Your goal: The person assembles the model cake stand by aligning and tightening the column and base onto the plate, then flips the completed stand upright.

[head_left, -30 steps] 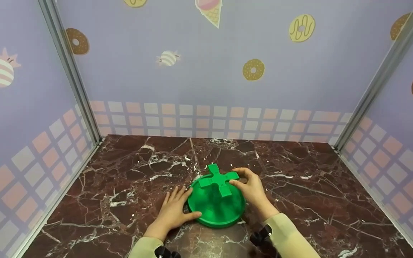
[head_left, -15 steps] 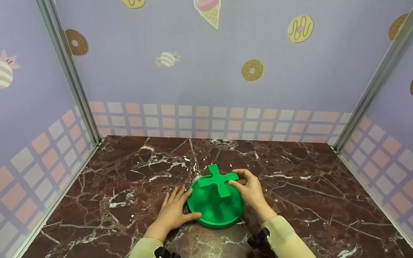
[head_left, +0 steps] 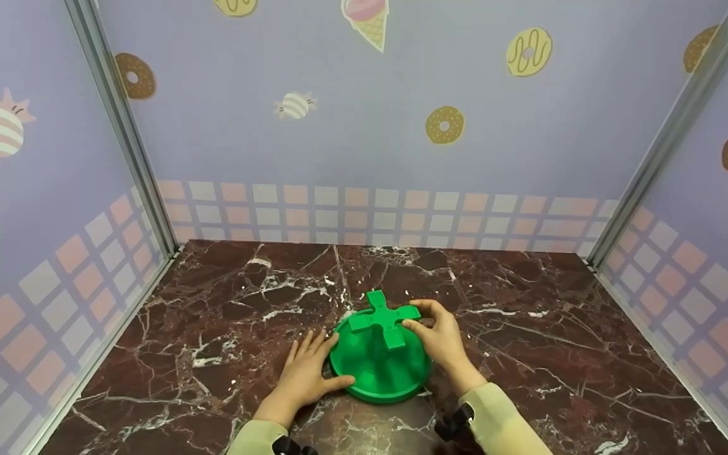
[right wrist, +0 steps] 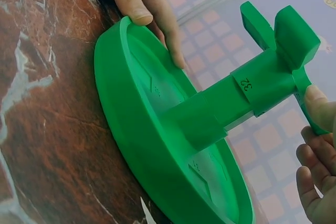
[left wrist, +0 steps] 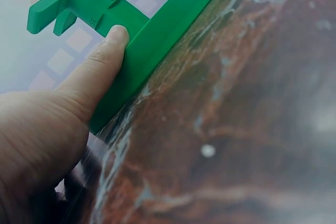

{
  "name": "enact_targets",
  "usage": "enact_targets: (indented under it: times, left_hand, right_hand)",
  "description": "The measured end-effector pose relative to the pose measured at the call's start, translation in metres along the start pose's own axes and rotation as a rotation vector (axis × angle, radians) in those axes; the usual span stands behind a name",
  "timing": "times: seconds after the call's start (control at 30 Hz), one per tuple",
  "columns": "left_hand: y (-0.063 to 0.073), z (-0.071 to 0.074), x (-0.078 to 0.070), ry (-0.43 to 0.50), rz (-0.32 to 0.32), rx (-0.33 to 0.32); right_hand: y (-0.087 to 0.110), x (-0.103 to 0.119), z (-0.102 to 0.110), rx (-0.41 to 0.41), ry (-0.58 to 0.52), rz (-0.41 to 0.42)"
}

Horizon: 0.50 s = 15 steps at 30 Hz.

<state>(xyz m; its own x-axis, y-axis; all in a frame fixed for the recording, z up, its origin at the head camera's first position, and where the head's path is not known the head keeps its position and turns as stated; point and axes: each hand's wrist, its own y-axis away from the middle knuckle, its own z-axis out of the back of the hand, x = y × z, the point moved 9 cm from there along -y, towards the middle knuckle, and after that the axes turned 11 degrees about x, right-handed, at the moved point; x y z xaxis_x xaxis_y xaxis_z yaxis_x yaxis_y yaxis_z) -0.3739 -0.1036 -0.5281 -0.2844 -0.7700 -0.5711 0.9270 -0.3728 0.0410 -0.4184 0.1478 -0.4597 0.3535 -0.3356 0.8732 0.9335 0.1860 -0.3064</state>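
A green plastic round base (head_left: 370, 379) with a raised rim stands on the marble-patterned table. From its middle rises a post (right wrist: 210, 114) marked 32, topped by a green four-armed cross piece (head_left: 387, 317). My left hand (head_left: 306, 370) spans the base's left side, its straight, spread fingers and thumb touching the rim. In the left wrist view the left thumb (left wrist: 100, 66) lies against that rim. My right hand (head_left: 445, 335) pinches the cross piece's right arm between thumb and fingers. The right wrist view shows the right thumb (right wrist: 321, 109) on this arm, with the other fingers curled below.
Dark red marbled tabletop (head_left: 225, 303) surrounds the base. Behind it rises a lilac back wall (head_left: 364, 151) printed with sweets and a checked band. Side walls stand left and right, with metal corner posts (head_left: 127, 139). Black wrist devices (head_left: 455, 422) sit at both cuffs.
Both hands keep the same contacts, and the base and cross piece hold their positions. My right forearm has dropped very slightly; the whole head view has shifted a little.
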Motion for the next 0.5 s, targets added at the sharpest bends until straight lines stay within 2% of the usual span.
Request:
enact_targets:
  times: [0.3,0.5]
  left_hand:
    - [0.000,0.001,0.002,0.001,0.001,-0.008]
    - [-0.001,-0.001,0.003,0.002,0.004,0.001]
  right_hand:
    - [0.002,-0.004,-0.001,0.011,-0.036,-0.009]
    - [0.009,-0.011,0.004,0.091,-0.040,0.026]
